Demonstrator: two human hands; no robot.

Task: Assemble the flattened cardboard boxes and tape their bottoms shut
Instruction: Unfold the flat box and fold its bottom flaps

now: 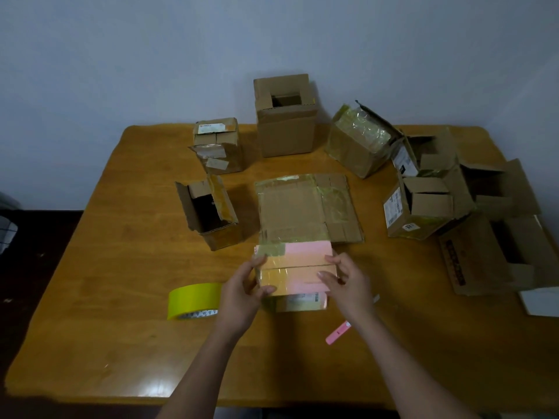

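Cardboard and pink paper cover the small box (295, 273) I grip near the table's (121, 343) front middle — my left hand (243, 293) and right hand (344, 284) curl round its opposite ends. Yellow tape (193, 300) lies just left; a pink cutter (338, 331) sits under my right wrist. A flattened box (305, 208) lies behind — assembled boxes ring it.

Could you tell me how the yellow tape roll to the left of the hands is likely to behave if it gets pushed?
The yellow tape roll seems to stand on its curved edge on the table, so a nudge would probably set it rolling. It looks narrow for its height, so it may also tip flat. Its smooth outer face could slip slightly in a grip.
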